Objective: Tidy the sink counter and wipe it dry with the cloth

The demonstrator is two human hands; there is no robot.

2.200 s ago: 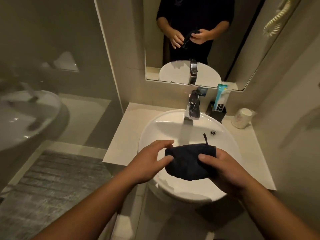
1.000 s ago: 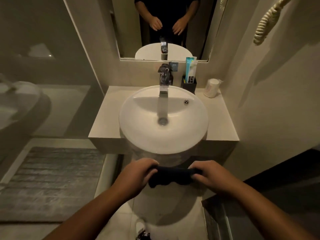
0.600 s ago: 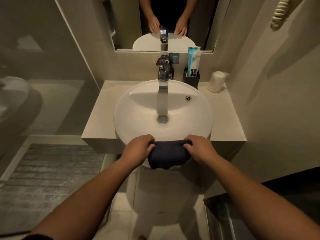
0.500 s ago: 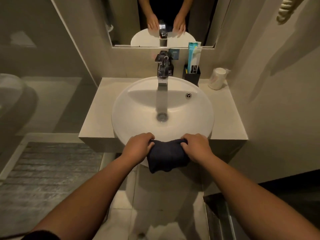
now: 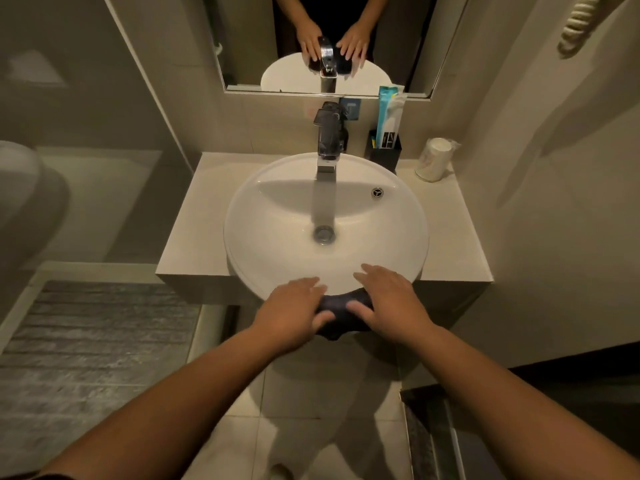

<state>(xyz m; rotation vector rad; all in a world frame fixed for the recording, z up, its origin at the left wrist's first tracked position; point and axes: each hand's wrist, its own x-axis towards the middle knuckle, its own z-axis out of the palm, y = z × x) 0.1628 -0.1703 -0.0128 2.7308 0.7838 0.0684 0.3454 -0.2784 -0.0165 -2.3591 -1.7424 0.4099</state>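
A dark cloth point(image 5: 341, 317) hangs over the front rim of the round white basin point(image 5: 263, 209), which sits in the beige sink counter point(image 5: 194, 230). My left hand point(image 5: 294, 306) lies on the cloth's left end and my right hand point(image 5: 389, 299) on its right end. Both hands are flat with fingers spread forward onto the rim and thumbs on top of the cloth. The palms hide most of the cloth. A stream of water point(image 5: 323, 202) runs from the chrome tap point(image 5: 327, 136) down to the drain point(image 5: 324, 233).
A black holder with a teal tube and packet point(image 5: 388, 147) stands behind the basin on the right, a wrapped white cup point(image 5: 434, 159) beside it near the wall. A mirror point(image 5: 325, 43) hangs above. A glass partition stands left, with a grey floor mat point(image 5: 86, 341) below.
My hands carried the cloth from over the bowl down to the front rim. Their fingers have since opened from a grip to lying flat on it.
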